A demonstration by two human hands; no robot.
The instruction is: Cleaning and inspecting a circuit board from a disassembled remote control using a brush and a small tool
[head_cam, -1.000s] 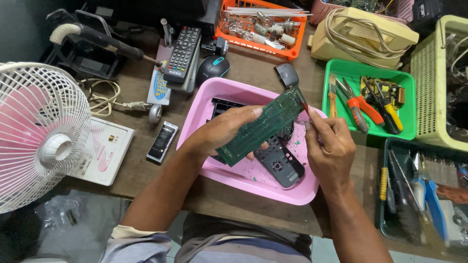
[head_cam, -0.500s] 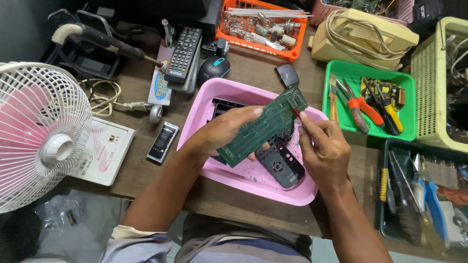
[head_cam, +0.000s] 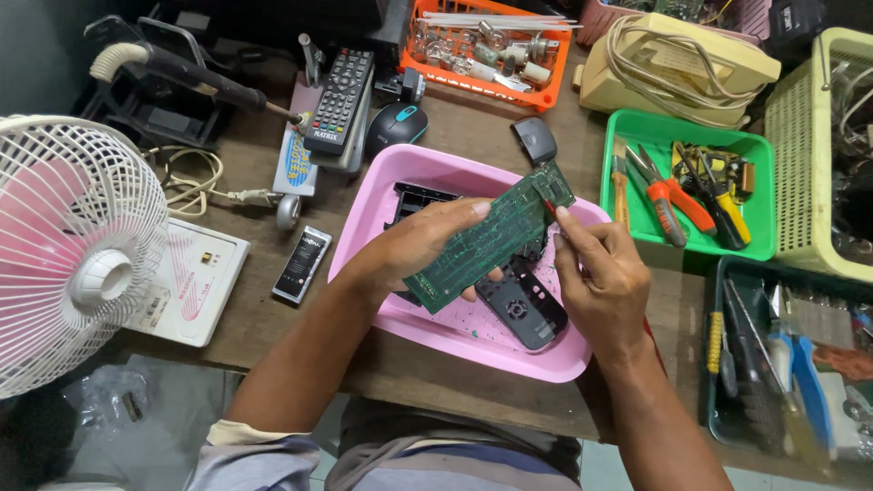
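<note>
Board [head_cam: 491, 238] in left grip [head_cam: 427, 241]

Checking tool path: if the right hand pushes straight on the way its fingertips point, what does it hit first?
Likely the green circuit board: the right hand points up-left at the board's upper end, held over the pink tray by the left hand. Depth unclear.

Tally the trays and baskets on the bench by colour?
Pink tray, under both hands: 1
Green tray, with pliers: 1
Orange basket, with bulbs: 1
Pale yellow basket: 1
Dark green tray, with tools: 1
Total: 5
</note>
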